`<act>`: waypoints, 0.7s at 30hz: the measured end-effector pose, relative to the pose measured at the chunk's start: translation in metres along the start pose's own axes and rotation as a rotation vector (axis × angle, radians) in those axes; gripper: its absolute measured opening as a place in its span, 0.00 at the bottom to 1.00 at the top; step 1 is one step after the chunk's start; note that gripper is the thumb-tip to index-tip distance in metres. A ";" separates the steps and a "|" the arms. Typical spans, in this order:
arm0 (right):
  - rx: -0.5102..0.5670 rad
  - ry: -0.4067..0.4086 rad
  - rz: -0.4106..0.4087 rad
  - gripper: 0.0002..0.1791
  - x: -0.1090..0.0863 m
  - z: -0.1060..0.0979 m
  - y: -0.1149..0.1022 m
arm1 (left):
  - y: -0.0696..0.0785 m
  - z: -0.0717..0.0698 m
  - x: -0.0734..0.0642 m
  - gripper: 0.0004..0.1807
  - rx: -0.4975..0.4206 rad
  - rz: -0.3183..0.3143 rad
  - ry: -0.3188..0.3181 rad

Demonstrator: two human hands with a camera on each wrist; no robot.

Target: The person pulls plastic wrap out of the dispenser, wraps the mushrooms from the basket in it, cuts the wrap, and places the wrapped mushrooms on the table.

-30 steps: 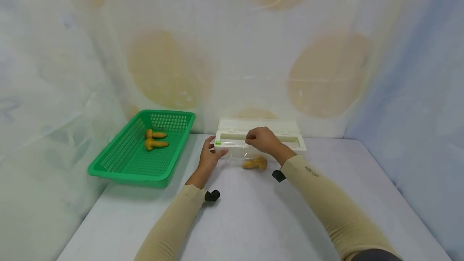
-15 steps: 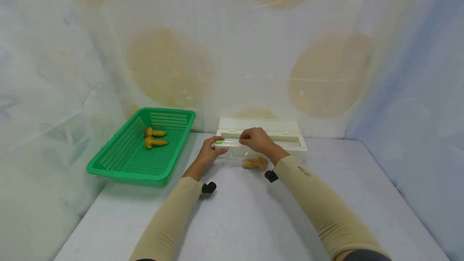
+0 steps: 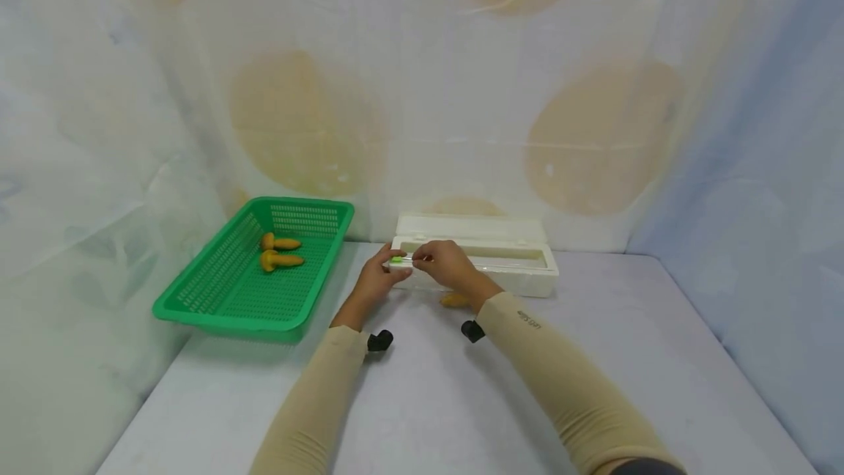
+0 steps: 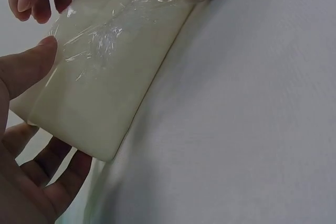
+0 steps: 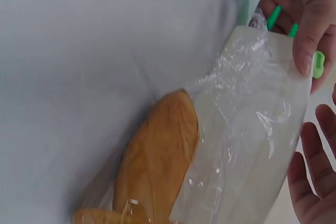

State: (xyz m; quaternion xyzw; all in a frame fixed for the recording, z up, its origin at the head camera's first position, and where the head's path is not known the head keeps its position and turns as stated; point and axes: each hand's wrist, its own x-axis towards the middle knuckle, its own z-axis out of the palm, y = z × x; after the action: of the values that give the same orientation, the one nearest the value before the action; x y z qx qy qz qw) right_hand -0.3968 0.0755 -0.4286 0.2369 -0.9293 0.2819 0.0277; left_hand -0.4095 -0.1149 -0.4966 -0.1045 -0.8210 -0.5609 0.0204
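While left hand (image 3: 374, 284) grips the left end of the box (image 3: 521, 284) mid-frame, right hand (image 3: 448, 265) sits curled beside the slider (image 3: 396, 259), hold unclear; best brace firmly, tension film (image 5: 231, 129) evenly, mind mushroom (image 3: 452, 300) just below.

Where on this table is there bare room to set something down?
Bare table lies right of the box and right sleeve, and between that and the left sleeve. Crowded: the box's left end, with left hand and right hand, mushroom in front, basket farther left.
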 end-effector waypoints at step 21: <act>-0.322 0.239 -0.083 0.09 0.012 0.037 -0.018 | -0.008 -0.008 0.008 0.14 -0.025 0.086 -0.087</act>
State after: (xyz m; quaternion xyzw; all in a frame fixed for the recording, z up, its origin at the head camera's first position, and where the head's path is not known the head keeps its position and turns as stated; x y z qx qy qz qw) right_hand -0.3958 0.0372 -0.4486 0.2324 -0.9420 0.1541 0.1868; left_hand -0.4200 -0.1241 -0.4996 -0.1644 -0.8089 -0.5644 0.0075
